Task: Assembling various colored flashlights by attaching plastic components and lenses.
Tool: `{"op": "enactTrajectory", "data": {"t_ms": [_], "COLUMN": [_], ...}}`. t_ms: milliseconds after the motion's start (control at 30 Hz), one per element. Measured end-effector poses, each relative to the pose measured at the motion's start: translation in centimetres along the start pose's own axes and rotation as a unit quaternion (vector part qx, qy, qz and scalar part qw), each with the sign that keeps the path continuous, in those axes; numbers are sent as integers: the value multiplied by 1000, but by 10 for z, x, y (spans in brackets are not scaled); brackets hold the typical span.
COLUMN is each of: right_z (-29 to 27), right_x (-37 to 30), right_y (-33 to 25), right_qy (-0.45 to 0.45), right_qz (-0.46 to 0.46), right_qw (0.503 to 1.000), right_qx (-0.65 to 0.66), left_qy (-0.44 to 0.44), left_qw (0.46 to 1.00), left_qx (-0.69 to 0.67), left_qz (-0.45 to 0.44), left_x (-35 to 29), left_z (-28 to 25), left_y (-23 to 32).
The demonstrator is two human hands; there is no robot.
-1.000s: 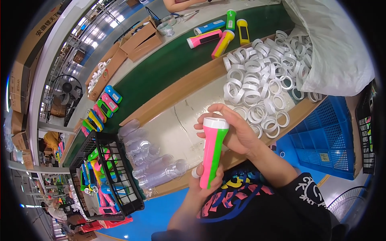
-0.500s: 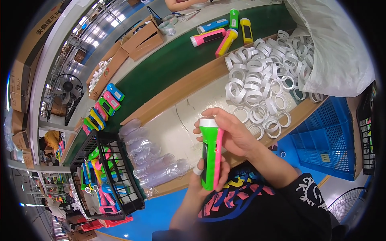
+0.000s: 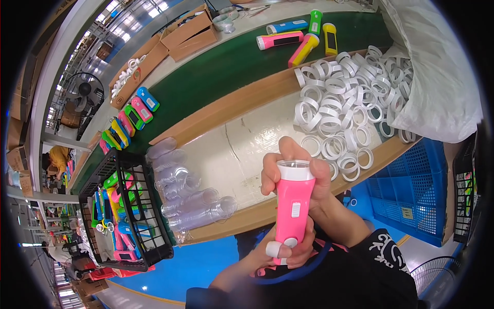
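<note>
An upright pink flashlight (image 3: 294, 202) with a white head ring and clear lens is held in front of my body. A white sliding switch and a round white button show on its near side. My left hand (image 3: 306, 248) wraps the lower end, its thumb by the button; that thumb wears a white band. Around the white head ring my right hand (image 3: 321, 188) is closed, with fingers on both sides. Beyond the hands, loose white plastic rings (image 3: 334, 110) lie heaped in a cardboard tray (image 3: 247, 139). Stacks of clear lens discs (image 3: 193, 208) lie at the tray's left end.
A black basket (image 3: 144, 206) of colourful flashlights stands at the left. More flashlights (image 3: 303, 41) lie on the green surface at the back, others (image 3: 135, 113) at far left. A white sack (image 3: 435, 77) covers the right corner, above a blue crate (image 3: 406, 190). Open cardboard boxes (image 3: 190, 38) stand behind.
The flashlight has turned about its length: its pink switch side now faces me instead of the green side. Both hands have moved slightly right with it, and the view has shifted a little.
</note>
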State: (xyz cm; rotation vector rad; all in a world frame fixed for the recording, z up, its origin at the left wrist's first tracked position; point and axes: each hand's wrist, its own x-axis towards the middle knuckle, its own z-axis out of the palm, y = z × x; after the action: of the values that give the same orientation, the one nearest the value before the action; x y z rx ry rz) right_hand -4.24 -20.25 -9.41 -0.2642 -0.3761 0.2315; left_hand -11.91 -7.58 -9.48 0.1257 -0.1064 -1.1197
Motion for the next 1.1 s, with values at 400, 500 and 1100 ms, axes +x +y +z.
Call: {"op": "enactTrajectory", "data": {"t_ms": [400, 500, 1100], "right_z": [-8, -16, -32], "right_x": [-9, -9, -7], "right_y": [-16, -19, -3], "right_qy": [222, 234, 16], "right_qz": [-26, 16, -17], "right_qw": [915, 937, 1000], "right_qx": [-335, -258, -9], "left_qy": [315, 315, 116], "left_qw": [585, 727, 979], "left_qx": [728, 598, 165], "left_qz": [167, 122, 24], "left_x": [15, 11, 4], "left_z": [-36, -22, -19], "left_y": [37, 41, 5]}}
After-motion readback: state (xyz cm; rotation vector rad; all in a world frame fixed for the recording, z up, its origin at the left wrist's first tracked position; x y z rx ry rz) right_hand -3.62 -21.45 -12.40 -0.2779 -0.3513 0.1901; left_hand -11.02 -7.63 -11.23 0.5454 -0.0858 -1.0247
